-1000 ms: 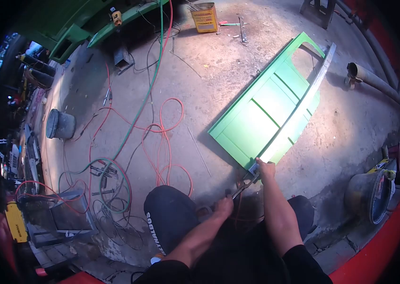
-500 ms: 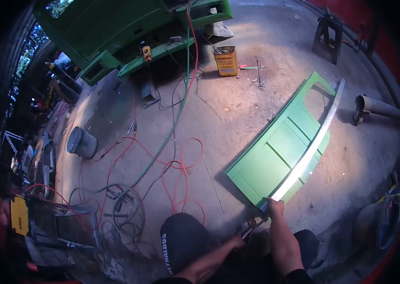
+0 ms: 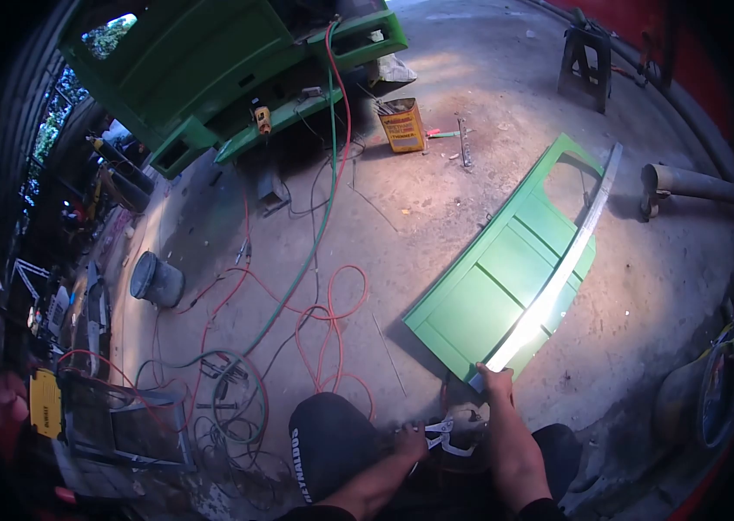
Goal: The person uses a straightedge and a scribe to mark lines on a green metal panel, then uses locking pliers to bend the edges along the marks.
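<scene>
A long shiny metal strip (image 3: 549, 300) runs lengthwise over a green panel (image 3: 471, 300) that lies on the floor at the right. The near end of the strip is in my right hand (image 3: 495, 382), whose fingers are wrapped round it. Lower and to the left, my left hand (image 3: 412, 441) is closed on locking pliers (image 3: 449, 438), their jaws pointing right, beside a rounded object (image 3: 471, 415) between my knees that I cannot make out clearly.
Red hoses (image 3: 332, 321) and a green hose (image 3: 297, 278) loop over the floor. A bucket (image 3: 157, 280) stands left, a thinner can (image 3: 402, 126) ahead, a green vehicle body (image 3: 193, 69) upper left. A pipe (image 3: 697, 184) and a stand (image 3: 585, 65) are at the right.
The pliers have come into clearer view, with my left hand slightly further left. My right hand and the strip's near end have shifted slightly left. The camera view has moved a little.
</scene>
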`<state>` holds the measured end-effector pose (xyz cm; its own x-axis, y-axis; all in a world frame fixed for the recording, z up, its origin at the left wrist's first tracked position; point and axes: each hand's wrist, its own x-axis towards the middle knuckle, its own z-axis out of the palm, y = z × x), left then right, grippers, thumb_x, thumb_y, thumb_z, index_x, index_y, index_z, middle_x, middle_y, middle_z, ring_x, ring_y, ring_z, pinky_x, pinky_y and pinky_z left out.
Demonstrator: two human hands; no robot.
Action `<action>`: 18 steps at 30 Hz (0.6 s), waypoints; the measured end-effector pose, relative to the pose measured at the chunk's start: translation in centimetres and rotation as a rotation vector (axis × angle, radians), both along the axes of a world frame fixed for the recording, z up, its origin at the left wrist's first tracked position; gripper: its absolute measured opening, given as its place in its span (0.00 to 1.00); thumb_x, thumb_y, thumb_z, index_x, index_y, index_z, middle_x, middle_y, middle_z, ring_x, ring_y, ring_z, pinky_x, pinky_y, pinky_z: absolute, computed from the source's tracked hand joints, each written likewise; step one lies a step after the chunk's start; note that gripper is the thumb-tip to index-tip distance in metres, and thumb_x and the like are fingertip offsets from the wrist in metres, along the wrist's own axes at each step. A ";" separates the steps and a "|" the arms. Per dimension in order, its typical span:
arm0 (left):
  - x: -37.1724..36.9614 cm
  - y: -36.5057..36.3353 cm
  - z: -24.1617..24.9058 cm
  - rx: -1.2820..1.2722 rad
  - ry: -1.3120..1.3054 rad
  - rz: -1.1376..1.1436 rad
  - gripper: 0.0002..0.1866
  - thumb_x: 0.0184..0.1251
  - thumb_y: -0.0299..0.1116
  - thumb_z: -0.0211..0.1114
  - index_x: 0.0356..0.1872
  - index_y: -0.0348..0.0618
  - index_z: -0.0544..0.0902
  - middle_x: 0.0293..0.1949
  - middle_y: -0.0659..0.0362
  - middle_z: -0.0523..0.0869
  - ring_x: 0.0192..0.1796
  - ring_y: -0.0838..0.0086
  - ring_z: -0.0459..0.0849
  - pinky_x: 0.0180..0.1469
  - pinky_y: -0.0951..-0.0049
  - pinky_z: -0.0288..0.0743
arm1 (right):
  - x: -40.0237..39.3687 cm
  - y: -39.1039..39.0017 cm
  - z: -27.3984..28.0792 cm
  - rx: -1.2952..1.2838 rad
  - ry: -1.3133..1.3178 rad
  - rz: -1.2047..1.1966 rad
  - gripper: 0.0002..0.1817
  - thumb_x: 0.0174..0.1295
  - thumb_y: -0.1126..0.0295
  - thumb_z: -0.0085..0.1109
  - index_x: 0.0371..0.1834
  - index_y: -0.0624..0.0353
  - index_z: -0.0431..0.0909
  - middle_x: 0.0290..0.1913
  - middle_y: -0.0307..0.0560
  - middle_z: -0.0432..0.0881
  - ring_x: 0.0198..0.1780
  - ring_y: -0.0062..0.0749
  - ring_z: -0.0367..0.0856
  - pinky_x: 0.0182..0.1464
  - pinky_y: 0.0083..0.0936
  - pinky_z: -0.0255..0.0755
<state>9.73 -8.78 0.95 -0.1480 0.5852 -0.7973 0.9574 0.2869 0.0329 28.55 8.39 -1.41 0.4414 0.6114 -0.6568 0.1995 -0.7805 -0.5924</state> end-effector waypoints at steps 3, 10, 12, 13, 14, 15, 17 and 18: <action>0.1 -0.1 -1.0 0.019 -0.036 0.002 0.42 0.59 0.44 0.69 0.75 0.49 0.62 0.69 0.40 0.68 0.69 0.42 0.73 0.69 0.45 0.68 | 0.0 0.1 1.9 -0.071 -0.053 0.025 0.46 0.44 0.56 0.77 0.63 0.72 0.65 0.57 0.70 0.80 0.57 0.57 0.82 0.61 0.42 0.75; 1.2 7.5 5.8 -0.042 -0.350 -0.108 0.31 0.65 0.42 0.63 0.68 0.43 0.70 0.61 0.43 0.81 0.65 0.52 0.78 0.67 0.51 0.72 | 2.9 -2.3 2.2 -0.199 -0.181 -0.109 0.43 0.46 0.55 0.74 0.61 0.70 0.66 0.60 0.69 0.76 0.63 0.60 0.77 0.66 0.46 0.72; 1.1 10.3 9.0 0.093 -0.415 -0.164 0.31 0.65 0.41 0.63 0.69 0.42 0.70 0.61 0.41 0.80 0.65 0.51 0.78 0.66 0.54 0.73 | 4.2 -3.1 2.6 -0.235 -0.214 -0.137 0.42 0.47 0.56 0.73 0.61 0.70 0.67 0.61 0.69 0.76 0.62 0.60 0.78 0.66 0.46 0.72; 0.7 11.2 8.3 0.226 -0.451 -0.197 0.33 0.65 0.43 0.64 0.70 0.43 0.69 0.59 0.42 0.81 0.62 0.50 0.80 0.65 0.53 0.74 | 5.8 -4.0 1.1 -0.236 -0.231 -0.141 0.42 0.46 0.57 0.73 0.62 0.71 0.68 0.60 0.69 0.77 0.60 0.61 0.79 0.66 0.47 0.72; 0.3 12.0 7.5 0.358 -0.486 -0.229 0.35 0.65 0.45 0.65 0.72 0.44 0.68 0.56 0.42 0.82 0.60 0.48 0.81 0.63 0.53 0.74 | 7.6 -4.9 -0.5 -0.239 -0.248 -0.147 0.42 0.46 0.59 0.74 0.62 0.72 0.69 0.59 0.69 0.78 0.59 0.62 0.80 0.66 0.49 0.73; 0.5 13.0 8.8 0.360 -0.494 -0.224 0.35 0.65 0.45 0.65 0.72 0.44 0.68 0.56 0.42 0.82 0.60 0.48 0.81 0.63 0.53 0.74 | 8.8 -5.8 -1.0 -0.238 -0.258 -0.144 0.42 0.46 0.59 0.74 0.62 0.72 0.69 0.59 0.69 0.78 0.59 0.62 0.80 0.66 0.49 0.73; 1.4 15.1 13.3 0.430 -0.501 -0.251 0.36 0.66 0.46 0.65 0.73 0.45 0.67 0.58 0.42 0.81 0.60 0.48 0.80 0.63 0.53 0.74 | 11.2 -7.2 -2.8 -0.321 -0.499 -0.147 0.39 0.48 0.58 0.72 0.61 0.70 0.71 0.60 0.68 0.78 0.57 0.62 0.81 0.64 0.50 0.75; 1.9 15.5 14.6 0.430 -0.507 -0.246 0.36 0.66 0.46 0.65 0.73 0.45 0.67 0.58 0.42 0.81 0.60 0.48 0.80 0.63 0.53 0.74 | 13.0 -8.0 -2.8 -0.338 -0.456 -0.152 0.36 0.49 0.59 0.71 0.60 0.70 0.73 0.60 0.67 0.78 0.58 0.63 0.81 0.63 0.50 0.76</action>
<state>11.58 6.67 15.57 0.3568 0.8323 -0.4242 0.8297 -0.0735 0.5534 41.57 0.36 -4.17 0.7916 0.3083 -0.5276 0.2465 -0.9511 -0.1860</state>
